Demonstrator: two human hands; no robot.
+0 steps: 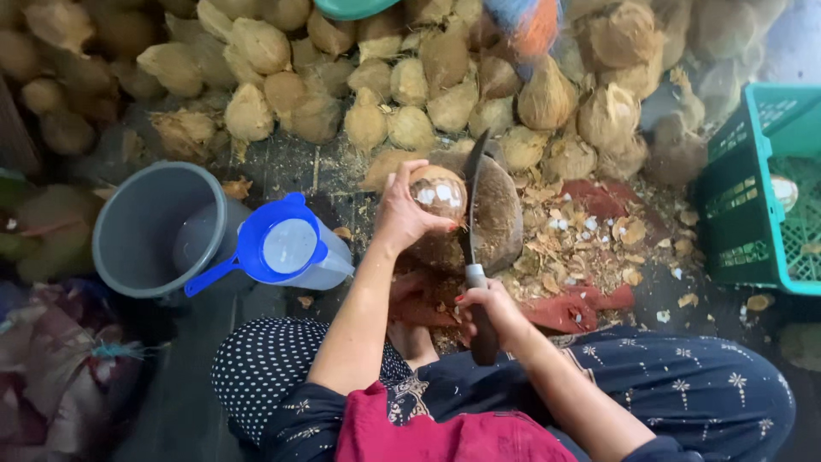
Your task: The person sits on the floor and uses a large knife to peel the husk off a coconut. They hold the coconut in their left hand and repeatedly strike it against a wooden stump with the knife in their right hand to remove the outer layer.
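Observation:
My left hand [398, 210] grips a brown coconut [438, 192] with white patches where its shell is chipped, held over a round wooden chopping block [500, 218]. My right hand [489, 310] is closed around the dark handle of a long cleaver-like knife [473, 205]. The blade stands upright, its edge against the right side of the coconut. My knees, in dark patterned cloth, frame the bottom of the view.
A large heap of husked coconuts [410, 85] fills the back. A grey bucket [145, 227] and a jug with a blue lid [286, 248] stand at left. A green plastic crate [757, 188] is at right. Shell chips [590, 239] litter the red cloth on the floor.

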